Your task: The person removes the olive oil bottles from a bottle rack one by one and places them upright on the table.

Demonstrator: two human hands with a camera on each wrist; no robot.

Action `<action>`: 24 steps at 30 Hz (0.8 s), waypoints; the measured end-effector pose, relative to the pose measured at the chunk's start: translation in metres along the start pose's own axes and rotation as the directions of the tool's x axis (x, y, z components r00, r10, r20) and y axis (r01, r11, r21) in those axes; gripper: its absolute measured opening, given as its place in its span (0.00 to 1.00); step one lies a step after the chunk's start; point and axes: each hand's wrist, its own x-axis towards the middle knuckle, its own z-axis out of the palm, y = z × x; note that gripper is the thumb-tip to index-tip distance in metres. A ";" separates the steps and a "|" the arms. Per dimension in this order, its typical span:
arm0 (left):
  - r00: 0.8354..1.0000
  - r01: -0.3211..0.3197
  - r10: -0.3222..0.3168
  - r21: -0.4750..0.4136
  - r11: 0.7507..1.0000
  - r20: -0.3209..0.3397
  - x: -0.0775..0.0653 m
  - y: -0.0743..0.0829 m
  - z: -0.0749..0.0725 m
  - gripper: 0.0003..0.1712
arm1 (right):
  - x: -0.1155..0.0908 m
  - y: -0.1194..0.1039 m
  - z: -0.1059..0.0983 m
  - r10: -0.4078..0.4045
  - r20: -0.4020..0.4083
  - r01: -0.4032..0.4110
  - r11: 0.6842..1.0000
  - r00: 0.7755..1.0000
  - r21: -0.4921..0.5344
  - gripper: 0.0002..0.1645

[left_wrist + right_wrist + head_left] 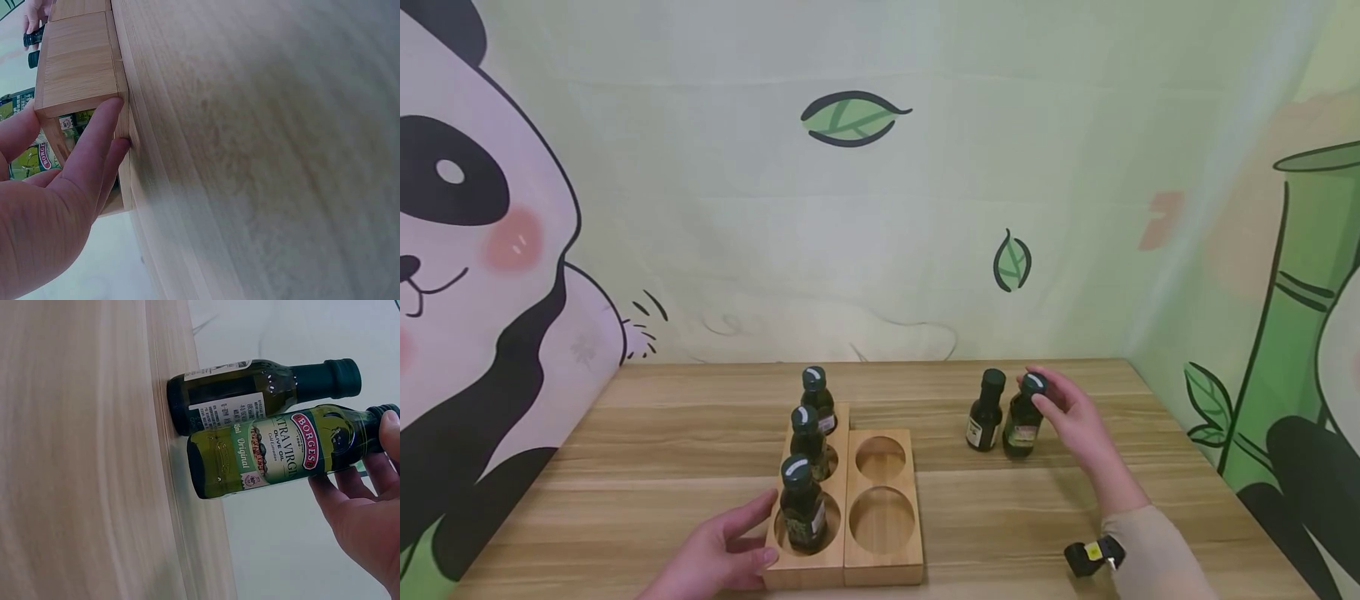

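Note:
My right hand [1071,417] grips an olive oil bottle [269,453] at its capped neck, thumb on one side and fingers on the other. Right beside it stands a second dark bottle [984,421]. At the lower middle of the head view, my left hand [718,546] holds the left side of a wooden bottle rack [808,575], the thumb at its upper edge and fingers against the side. Three dark-capped bottles stand in a row in this rack: a front one [802,508], a middle one [807,442] and a back one [817,400].
Against the rack's right side lies a shorter wooden rack [883,575] with two round, vacant holes. A small black device [1086,557] is at the right sleeve [1150,542]. The wooden table [662,433] ends at a cloth backdrop [737,208] printed with leaves and pandas.

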 end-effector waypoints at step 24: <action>1.000 -0.018 0.018 -0.001 1.000 -0.004 0.000 -0.001 0.001 0.48 | 0.009 0.015 0.002 -0.007 -0.013 0.007 1.000 1.000 0.016 0.24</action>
